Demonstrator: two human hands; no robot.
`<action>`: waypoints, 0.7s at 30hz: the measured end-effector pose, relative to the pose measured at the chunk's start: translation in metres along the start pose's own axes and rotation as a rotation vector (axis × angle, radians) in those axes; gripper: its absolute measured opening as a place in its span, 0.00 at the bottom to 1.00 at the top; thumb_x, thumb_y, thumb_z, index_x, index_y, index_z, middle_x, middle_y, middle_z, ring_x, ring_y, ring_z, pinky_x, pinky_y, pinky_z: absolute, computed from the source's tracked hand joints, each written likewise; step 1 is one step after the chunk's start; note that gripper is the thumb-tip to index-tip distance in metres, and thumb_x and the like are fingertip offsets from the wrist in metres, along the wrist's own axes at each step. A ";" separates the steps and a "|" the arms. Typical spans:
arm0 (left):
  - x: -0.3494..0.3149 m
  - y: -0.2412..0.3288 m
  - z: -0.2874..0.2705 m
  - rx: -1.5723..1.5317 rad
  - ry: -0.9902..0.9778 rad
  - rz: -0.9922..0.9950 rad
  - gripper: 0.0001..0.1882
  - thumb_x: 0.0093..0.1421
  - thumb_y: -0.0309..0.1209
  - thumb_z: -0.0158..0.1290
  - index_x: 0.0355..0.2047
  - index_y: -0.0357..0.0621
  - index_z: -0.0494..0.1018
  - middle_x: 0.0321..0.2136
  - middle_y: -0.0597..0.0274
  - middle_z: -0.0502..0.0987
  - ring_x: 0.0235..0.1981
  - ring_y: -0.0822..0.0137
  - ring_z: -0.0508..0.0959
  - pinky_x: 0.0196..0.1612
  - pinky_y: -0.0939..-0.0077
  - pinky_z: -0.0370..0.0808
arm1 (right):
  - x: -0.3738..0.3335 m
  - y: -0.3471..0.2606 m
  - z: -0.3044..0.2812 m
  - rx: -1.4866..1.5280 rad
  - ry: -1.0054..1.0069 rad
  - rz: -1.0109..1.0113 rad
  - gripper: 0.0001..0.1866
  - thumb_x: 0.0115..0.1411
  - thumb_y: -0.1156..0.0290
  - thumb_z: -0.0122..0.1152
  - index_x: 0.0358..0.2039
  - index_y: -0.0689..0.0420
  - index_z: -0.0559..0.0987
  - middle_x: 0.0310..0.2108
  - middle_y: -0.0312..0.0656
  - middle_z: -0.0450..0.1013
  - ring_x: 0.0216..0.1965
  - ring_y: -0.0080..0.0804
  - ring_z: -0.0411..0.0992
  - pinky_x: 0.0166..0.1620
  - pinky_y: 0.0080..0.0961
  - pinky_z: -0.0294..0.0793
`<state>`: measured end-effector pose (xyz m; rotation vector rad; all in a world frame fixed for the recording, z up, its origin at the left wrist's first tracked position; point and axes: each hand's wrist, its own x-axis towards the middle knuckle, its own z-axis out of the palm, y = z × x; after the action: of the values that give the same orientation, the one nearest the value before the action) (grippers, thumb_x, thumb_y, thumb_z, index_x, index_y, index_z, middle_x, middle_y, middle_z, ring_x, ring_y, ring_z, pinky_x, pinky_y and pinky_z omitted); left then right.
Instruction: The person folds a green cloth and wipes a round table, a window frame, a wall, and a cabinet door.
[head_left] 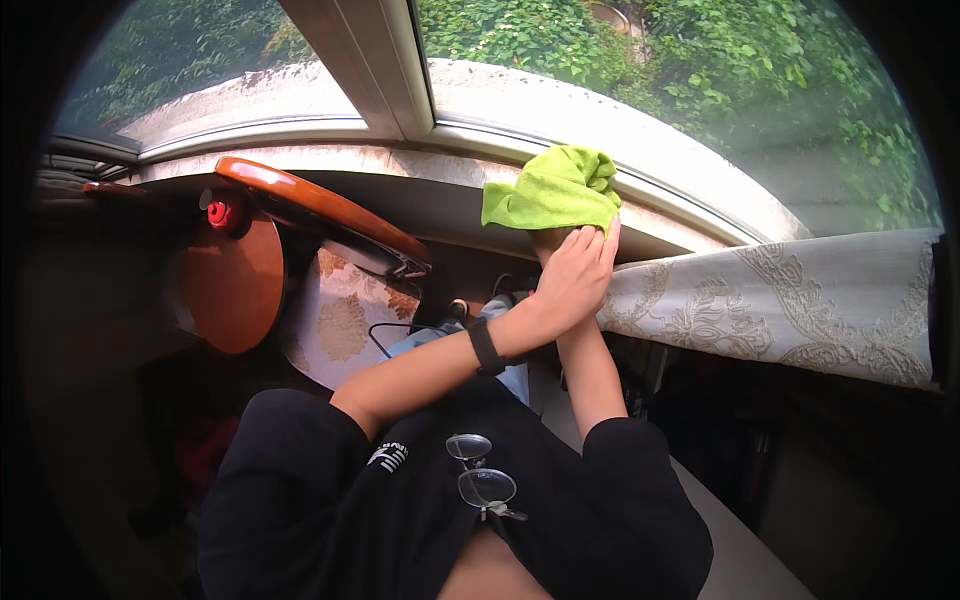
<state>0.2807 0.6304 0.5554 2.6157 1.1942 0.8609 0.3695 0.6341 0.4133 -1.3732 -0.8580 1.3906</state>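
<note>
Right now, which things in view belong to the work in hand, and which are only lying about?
In the work:
green cloth, over the right hand, left hand at its edge
probably the windowsill beside it; contact unclear

Just around:
red object
round brown top
patterned seat
pale patterned curtain
glasses on the shirt

A creased lime-green cleaning cloth (pixel 562 188), bunched into folds, drapes over the right hand (pixel 544 241), overlapping the windowsill's (pixel 455 167) inner edge.

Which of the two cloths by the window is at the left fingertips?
The plain green cloth, bunched at the left hand; the white cloth extending right is patterned.
</note>
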 end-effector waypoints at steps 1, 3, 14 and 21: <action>-0.006 -0.011 -0.019 0.022 0.020 -0.041 0.37 0.47 0.25 0.50 0.59 0.19 0.58 0.33 0.50 0.72 0.39 0.58 0.71 0.48 0.72 0.69 | -0.002 -0.005 0.023 0.054 -0.039 0.014 0.16 0.66 0.58 0.51 0.47 0.54 0.76 0.39 0.38 0.77 0.39 0.32 0.74 0.39 0.32 0.72; -0.014 -0.027 -0.050 0.029 0.038 -0.134 0.37 0.47 0.24 0.51 0.59 0.18 0.58 0.32 0.49 0.72 0.39 0.56 0.71 0.47 0.70 0.69 | -0.003 -0.017 0.060 0.157 -0.085 0.018 0.16 0.66 0.58 0.51 0.47 0.54 0.76 0.39 0.38 0.77 0.39 0.32 0.73 0.39 0.32 0.72; -0.086 -0.041 -0.175 -0.208 0.610 0.046 0.25 0.47 0.08 0.43 0.49 0.21 0.70 0.39 0.40 0.80 0.37 0.46 0.82 0.44 0.61 0.77 | -0.042 -0.012 0.131 0.366 0.015 0.002 0.15 0.66 0.58 0.52 0.46 0.53 0.76 0.38 0.37 0.76 0.38 0.31 0.73 0.39 0.31 0.72; -0.093 0.000 -0.200 -0.497 0.646 0.244 0.22 0.48 0.08 0.44 0.46 0.24 0.73 0.34 0.40 0.80 0.32 0.48 0.82 0.38 0.67 0.79 | -0.084 -0.010 0.039 0.351 0.211 -0.046 0.15 0.65 0.58 0.52 0.46 0.53 0.76 0.38 0.37 0.76 0.38 0.30 0.73 0.39 0.30 0.72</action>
<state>0.1217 0.5419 0.6792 2.1464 0.6197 1.8671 0.3241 0.5628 0.4532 -1.1934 -0.4773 1.2639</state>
